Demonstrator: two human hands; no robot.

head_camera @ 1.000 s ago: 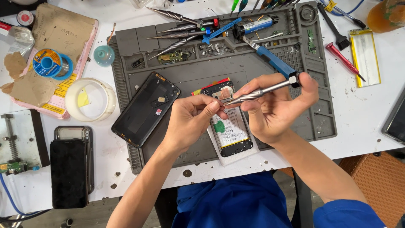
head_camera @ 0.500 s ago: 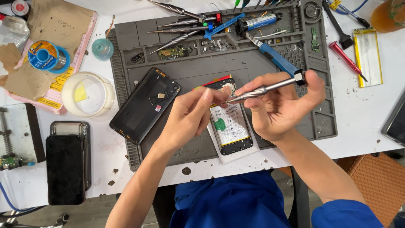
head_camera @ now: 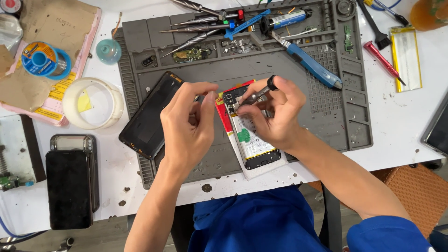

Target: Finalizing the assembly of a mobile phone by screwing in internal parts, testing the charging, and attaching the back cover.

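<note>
Head view: right hand (head_camera: 275, 116) pinches slim metal screwdriver (head_camera: 255, 95) over opened phone with white battery (head_camera: 247, 133).
Left hand (head_camera: 189, 123): fingers curled together, holding nothing visible.
Risk: tip may slip, gouging the board.

blue-handled tool (head_camera: 311, 66), red pen-like tool (head_camera: 383, 61), solder spool (head_camera: 45, 60), perhaps tape roll (head_camera: 93, 103).

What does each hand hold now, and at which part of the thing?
The right hand holds a screwdriver by its shaft, tip on the open phone. The left hand seems to hold nothing; its fingertips hover beside the phone.
</note>
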